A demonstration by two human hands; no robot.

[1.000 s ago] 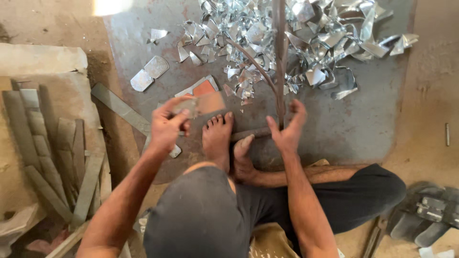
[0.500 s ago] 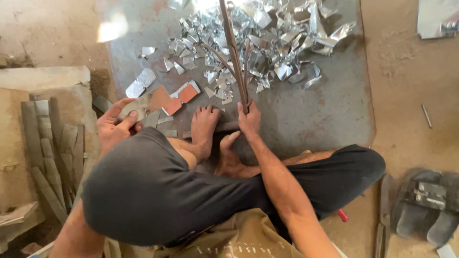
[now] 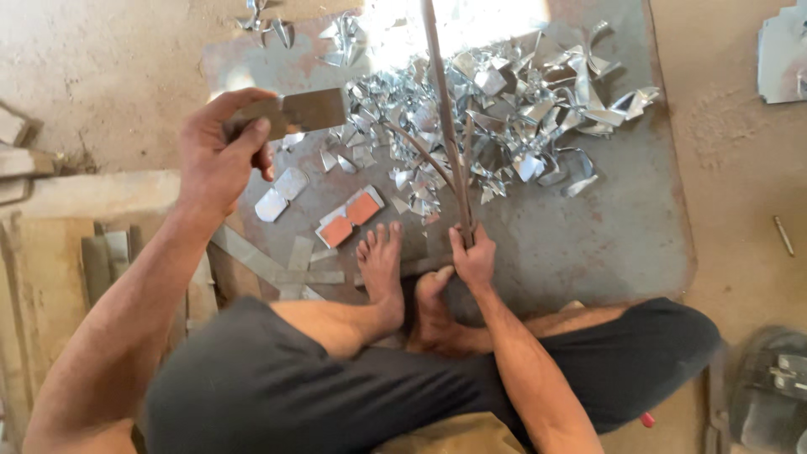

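Shiny metal scraps [image 3: 513, 109] on a dull, rusty steel plate [image 3: 588, 244] — matt metal strip [image 3: 303, 109] in hand.

Metal workshop (floor-level): sheet-metal offcuts [image 3: 504, 109] everywhere.

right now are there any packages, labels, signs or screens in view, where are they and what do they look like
No packages, signs or screens show.
Nearest to a label: a small flat rectangular piece with two orange-red panels in a pale metal edge, lying on the grey steel plate just ahead of the bare foot; whether it bears any print cannot be told.
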